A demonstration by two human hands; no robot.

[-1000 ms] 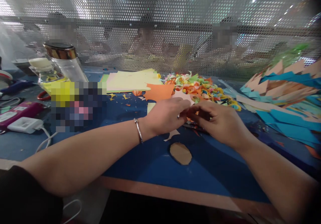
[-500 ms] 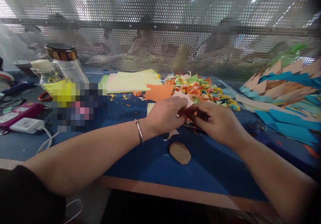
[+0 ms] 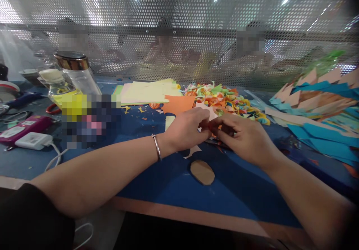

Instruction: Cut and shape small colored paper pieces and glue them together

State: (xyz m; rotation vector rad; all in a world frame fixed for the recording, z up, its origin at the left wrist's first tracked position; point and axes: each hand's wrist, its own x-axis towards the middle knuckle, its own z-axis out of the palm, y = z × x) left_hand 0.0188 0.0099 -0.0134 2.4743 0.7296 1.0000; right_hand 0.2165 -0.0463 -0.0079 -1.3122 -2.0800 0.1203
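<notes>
My left hand [image 3: 191,127], with a silver bracelet on its wrist, has its fingers closed on a pale pink jagged-edged paper piece [image 3: 205,110]. My right hand [image 3: 242,136] meets it from the right, thumb and forefinger pinched at the same spot; what they pinch is too small to make out. Just beyond my left hand lies an orange paper sheet [image 3: 178,105] with a cut edge. A pale scrap [image 3: 193,151] is below my fingers, and nearer the table edge rests a brown oval cardboard piece [image 3: 202,172].
A heap of colourful curled paper pieces [image 3: 224,98] and a stack of pale sheets [image 3: 148,92] lie behind the hands. Blue and peach pointed papers [image 3: 322,130] fill the right. Bottles [image 3: 77,74], a purple box [image 3: 25,129] and a white adapter [image 3: 34,141] stand left.
The view has shifted slightly, so things on the table appear a little lower and to the right. Both hands keep nearly the same pose at the pink paper.
</notes>
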